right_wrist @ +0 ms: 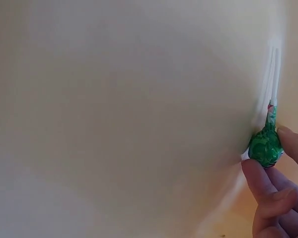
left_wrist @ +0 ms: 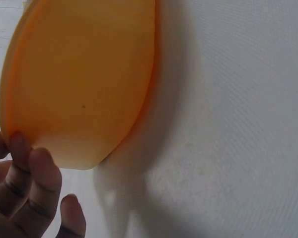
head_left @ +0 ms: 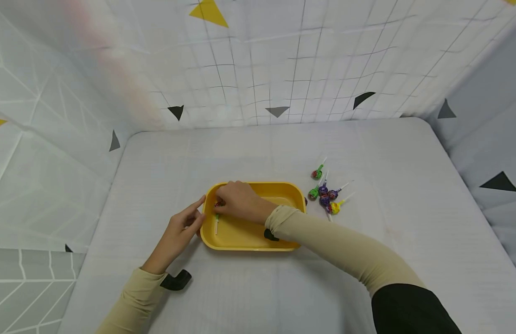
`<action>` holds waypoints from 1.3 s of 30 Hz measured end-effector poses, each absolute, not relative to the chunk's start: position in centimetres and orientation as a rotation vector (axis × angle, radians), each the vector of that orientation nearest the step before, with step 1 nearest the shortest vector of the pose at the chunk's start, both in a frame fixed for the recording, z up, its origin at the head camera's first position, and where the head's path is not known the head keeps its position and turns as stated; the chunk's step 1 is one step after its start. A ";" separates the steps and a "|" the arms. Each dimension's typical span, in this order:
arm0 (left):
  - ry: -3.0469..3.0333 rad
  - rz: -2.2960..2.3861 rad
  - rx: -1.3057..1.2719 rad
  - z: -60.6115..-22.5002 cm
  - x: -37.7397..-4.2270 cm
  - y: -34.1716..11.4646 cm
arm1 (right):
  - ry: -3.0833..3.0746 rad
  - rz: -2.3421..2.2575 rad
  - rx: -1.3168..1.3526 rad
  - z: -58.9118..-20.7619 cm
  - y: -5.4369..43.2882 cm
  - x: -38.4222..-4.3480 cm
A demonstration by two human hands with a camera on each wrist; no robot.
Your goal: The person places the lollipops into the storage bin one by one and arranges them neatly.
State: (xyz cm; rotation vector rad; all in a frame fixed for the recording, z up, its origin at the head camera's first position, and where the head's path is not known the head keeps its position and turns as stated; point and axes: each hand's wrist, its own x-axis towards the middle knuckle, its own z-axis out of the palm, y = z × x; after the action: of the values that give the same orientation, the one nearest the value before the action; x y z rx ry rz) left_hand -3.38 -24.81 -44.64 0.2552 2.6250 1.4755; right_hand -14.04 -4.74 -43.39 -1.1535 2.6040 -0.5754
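- Surface (head_left: 241, 287): one, pale grey-white, far corners rounded; fine ribbed texture visible from the left wrist.
- Tray (head_left: 249, 247): one, yellow, oblong, rounded corners, open side up; near the middle.
- Green lollipops (head_left: 316, 174): two, white sticks; right of the tray, one farther back, slightly apart from the cluster.
- Purple lollipops (head_left: 324, 200): three, bunched closely right of the tray.
- Yellow lollipop (head_left: 335, 207): one, at the cluster's near side, stick pointing right.
- Dark item (head_left: 306, 201): one, at the tray's right edge, mostly hidden.

Beige sleeves (head_left: 337, 239), black upper sleeve (head_left: 412, 308)
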 end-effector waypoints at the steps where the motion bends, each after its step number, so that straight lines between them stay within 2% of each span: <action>1: 2.626 1.475 0.256 -44.6 -3.4 -24.8 | 2.607 -0.573 -1.156 -43.4 -4.7 -14.0; 39: 2.620 1.487 0.244 -44.8 -3.5 -24.8 | 2.587 -0.536 -1.138 -43.1 -4.1 -14.0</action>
State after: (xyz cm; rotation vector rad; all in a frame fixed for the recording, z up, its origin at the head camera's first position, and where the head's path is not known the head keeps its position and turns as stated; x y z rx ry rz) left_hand -3.50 -24.77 -44.79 0.2445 2.6202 1.4872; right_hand -13.95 -4.10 -43.05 -1.1379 2.5866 -0.5357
